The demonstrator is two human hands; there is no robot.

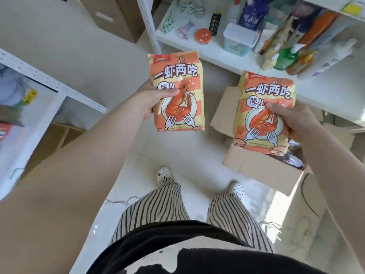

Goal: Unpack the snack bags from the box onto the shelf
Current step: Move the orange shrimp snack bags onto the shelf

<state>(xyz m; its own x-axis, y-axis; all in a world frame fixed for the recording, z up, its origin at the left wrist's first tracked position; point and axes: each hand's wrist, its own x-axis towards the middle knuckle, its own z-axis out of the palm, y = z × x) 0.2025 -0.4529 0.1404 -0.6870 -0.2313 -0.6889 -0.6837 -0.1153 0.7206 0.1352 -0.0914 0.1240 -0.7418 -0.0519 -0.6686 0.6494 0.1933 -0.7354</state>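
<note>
Both hands — left hand, right hand — have fingers closed on snack bags above the box.

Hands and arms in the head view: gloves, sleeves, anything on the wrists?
Both hands are bare: no gloves on the left hand or the right hand. Both forearms are uncovered as far as the frame shows, with no sleeve edge in view. No watch, band, ring or marking is visible on either wrist or on the fingers that show.
</note>
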